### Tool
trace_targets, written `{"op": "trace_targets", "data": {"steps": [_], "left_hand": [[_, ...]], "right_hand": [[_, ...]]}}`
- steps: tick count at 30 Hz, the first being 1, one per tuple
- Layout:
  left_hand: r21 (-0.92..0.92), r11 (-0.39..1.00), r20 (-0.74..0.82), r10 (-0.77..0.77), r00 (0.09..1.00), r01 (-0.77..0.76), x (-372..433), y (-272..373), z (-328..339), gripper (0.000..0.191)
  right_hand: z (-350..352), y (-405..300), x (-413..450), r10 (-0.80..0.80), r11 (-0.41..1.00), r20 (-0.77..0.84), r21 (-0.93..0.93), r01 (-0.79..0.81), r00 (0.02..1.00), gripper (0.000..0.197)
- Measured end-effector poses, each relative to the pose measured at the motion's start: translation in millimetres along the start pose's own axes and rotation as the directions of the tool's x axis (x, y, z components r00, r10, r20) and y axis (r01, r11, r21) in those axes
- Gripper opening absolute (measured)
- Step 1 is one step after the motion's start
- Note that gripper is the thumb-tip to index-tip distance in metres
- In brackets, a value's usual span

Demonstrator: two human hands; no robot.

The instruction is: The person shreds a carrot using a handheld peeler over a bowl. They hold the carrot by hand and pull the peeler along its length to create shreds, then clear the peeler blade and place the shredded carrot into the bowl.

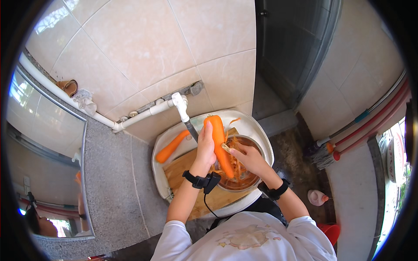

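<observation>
My left hand (206, 143) grips a large peeled orange carrot (219, 140) near its top, its tip slanting down over a metal bowl (259, 143). My right hand (250, 158) holds a small pale tool, perhaps a peeler (226, 147), against the carrot's right side. Orange peelings (237, 168) lie in the bowl. The bowl rests on a wooden cutting board (181, 166) laid in a white basin (267, 143). A second carrot (172, 146) lies at the basin's left. Both wrists wear black straps.
A white pipe (180, 103) with a grey hose reaches over the basin from the tiled wall. At left hangs a mirror (49, 156). Mops (321, 153) lean at right, near a plastic bottle (317, 198) and a red bucket (329, 232) on the floor.
</observation>
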State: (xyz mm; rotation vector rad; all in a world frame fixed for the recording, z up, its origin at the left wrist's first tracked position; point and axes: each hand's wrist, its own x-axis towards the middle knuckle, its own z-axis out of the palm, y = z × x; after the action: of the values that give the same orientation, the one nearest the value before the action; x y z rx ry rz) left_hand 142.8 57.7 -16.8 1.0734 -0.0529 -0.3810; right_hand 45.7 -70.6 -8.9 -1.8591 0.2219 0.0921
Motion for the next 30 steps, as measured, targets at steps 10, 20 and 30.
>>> {"op": "trace_targets", "data": {"steps": [10, 20, 30], "left_hand": [[-0.057, 0.993, -0.010, 0.106, 0.994, -0.106, 24, 1, -9, 0.049], [-0.103, 0.988, 0.033, 0.120, 0.992, -0.116, 20, 14, -2, 0.052], [-0.264, 0.961, 0.082, -0.065, 0.995, 0.085, -17, 29, -9, 0.059]], "right_hand": [[5, 22, -24, 0.115, 0.962, 0.038, -0.253, -0.101, 0.993, 0.054], [7, 53, -43, 0.126, 0.849, 0.067, -0.524, -0.073, 0.990, 0.057], [-11, 18, -26, 0.263, 0.926, 0.162, 0.234, -0.296, 0.951, 0.054]]}}
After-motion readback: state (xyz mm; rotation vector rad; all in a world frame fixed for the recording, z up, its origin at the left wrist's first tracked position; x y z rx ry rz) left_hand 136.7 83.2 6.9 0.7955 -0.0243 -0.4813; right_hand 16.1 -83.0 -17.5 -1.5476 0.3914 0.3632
